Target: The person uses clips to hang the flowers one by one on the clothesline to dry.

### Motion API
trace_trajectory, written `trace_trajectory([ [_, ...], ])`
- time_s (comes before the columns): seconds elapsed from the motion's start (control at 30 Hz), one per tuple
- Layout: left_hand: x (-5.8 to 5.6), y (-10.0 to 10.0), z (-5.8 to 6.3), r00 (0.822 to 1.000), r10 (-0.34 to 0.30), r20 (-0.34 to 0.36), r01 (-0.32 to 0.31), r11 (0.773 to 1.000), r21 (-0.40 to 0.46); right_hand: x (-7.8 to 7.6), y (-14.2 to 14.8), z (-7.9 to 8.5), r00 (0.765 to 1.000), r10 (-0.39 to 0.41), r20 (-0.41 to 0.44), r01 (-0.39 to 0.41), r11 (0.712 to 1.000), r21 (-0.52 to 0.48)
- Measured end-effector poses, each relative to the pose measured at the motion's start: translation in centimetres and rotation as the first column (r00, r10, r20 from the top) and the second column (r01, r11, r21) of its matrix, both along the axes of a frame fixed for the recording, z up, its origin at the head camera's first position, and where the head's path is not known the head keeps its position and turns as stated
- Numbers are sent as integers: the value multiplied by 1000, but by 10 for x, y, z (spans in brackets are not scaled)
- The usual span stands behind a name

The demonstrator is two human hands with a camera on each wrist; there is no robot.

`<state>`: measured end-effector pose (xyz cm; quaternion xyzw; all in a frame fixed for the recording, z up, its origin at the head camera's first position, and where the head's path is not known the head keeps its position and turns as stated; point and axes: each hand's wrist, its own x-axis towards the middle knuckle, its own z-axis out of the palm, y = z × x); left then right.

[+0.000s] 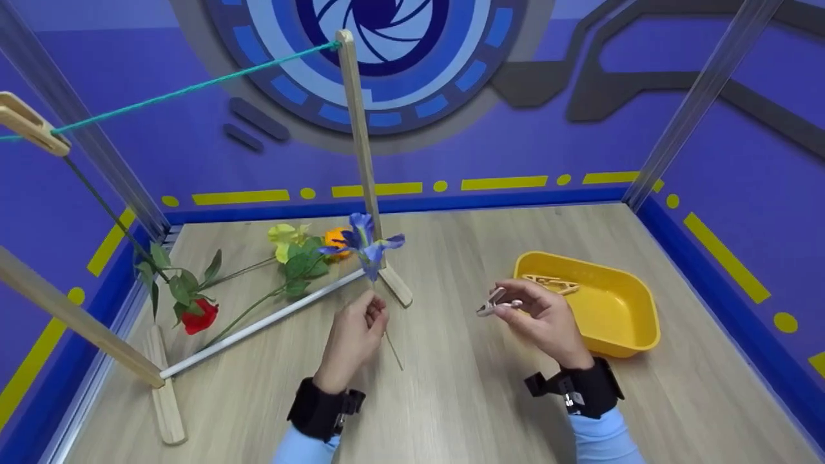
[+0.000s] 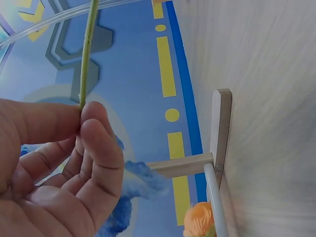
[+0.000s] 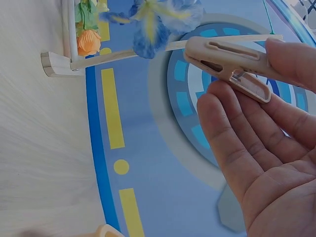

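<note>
Here's the left hand (image 1: 353, 335), thumb and fingertips pinching the thin green stem (image 2: 86, 54) of a blue iris-like flower with yellow-streaked petals (image 1: 368, 248), bloom raised above the pale wood-grain surface (image 1: 464, 399). Over on the other side, the right hand (image 1: 541, 319) grips a pale, slotted clothes peg (image 3: 247, 61) between thumb and fingers, just beside the shallow yellow tray (image 1: 606, 316).

That flower looks light, its petals soft and easily crushed, so the slim, fairly stiff stem is the place to hold it. The peg looks light, hard and springy, perhaps a bit slippery; best taken by its two handle ends.

Now the count! Four flowers: one blue in hand, one red rose (image 1: 200, 317) hanging head down, and one yellow bloom (image 1: 281, 241) and one orange bloom (image 1: 336, 241) lying behind the single white rod (image 1: 271, 320). Two wooden posts, one teal string (image 1: 193, 87). One wooden peg (image 1: 38, 129) clips the rose's stem to the string; at least one more lies in the tray, exact number hard to tell.
</note>
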<state>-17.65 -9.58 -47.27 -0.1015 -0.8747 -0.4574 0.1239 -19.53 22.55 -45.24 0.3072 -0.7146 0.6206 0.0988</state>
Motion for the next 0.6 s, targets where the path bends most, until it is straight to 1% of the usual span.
trace_trajectory([
  [0.1, 4, 0, 2, 1000, -3, -17, 2, 999, -46, 0, 1, 1, 1000, 2, -10, -2, 1000, -4],
  [0.2, 5, 1, 4, 997, -18, -68, 10, 993, -114, 0, 2, 2, 1000, 6, -27, -7, 1000, -16],
  [0.3, 8, 2, 5, 993, -17, -114, -4, 983, -183, 0, 2, 2, 999, 16, -39, -17, 1000, -20],
  [0.47, 12, 4, 2, 986, -12, -168, -35, 962, -271, 0, 2, 2, 999, 20, -42, -21, 1000, -19],
  [0.6, 10, 6, -2, 978, -46, -203, -22, 947, -319, 0, 2, 2, 999, 7, -38, -7, 1000, -13],
])
